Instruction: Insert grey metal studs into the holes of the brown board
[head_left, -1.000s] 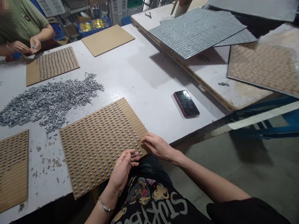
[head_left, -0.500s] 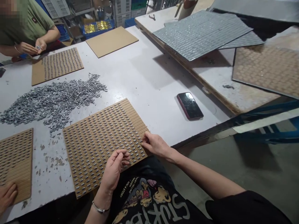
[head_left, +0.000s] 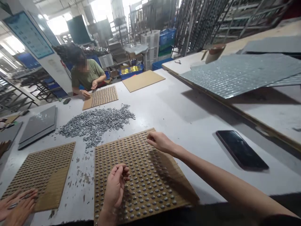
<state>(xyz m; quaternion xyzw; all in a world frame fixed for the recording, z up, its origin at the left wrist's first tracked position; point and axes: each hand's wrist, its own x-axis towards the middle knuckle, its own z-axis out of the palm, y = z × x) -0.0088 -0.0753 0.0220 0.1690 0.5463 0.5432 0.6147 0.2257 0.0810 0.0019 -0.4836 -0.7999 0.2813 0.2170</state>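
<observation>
At the near edge of the table (head_left: pixel 178 106), the left hand (head_left: pixel 116 186) hovers over the brown board (head_left: pixel 141 179), fingers curled loosely inward; whether they pinch anything cannot be told. The board lies flat, its rows filled with small grey pieces. Farther up, the right hand (head_left: pixel 160 142) rests near the board's far edge, fingers bent, tips pinched together. Right of it lies a dark phone (head_left: pixel 242 150). At the near left corner, another person's hands (head_left: pixel 17 205) touch a second board (head_left: pixel 39 172). Beyond spreads a loose pile of grey pieces (head_left: pixel 96 122).
</observation>
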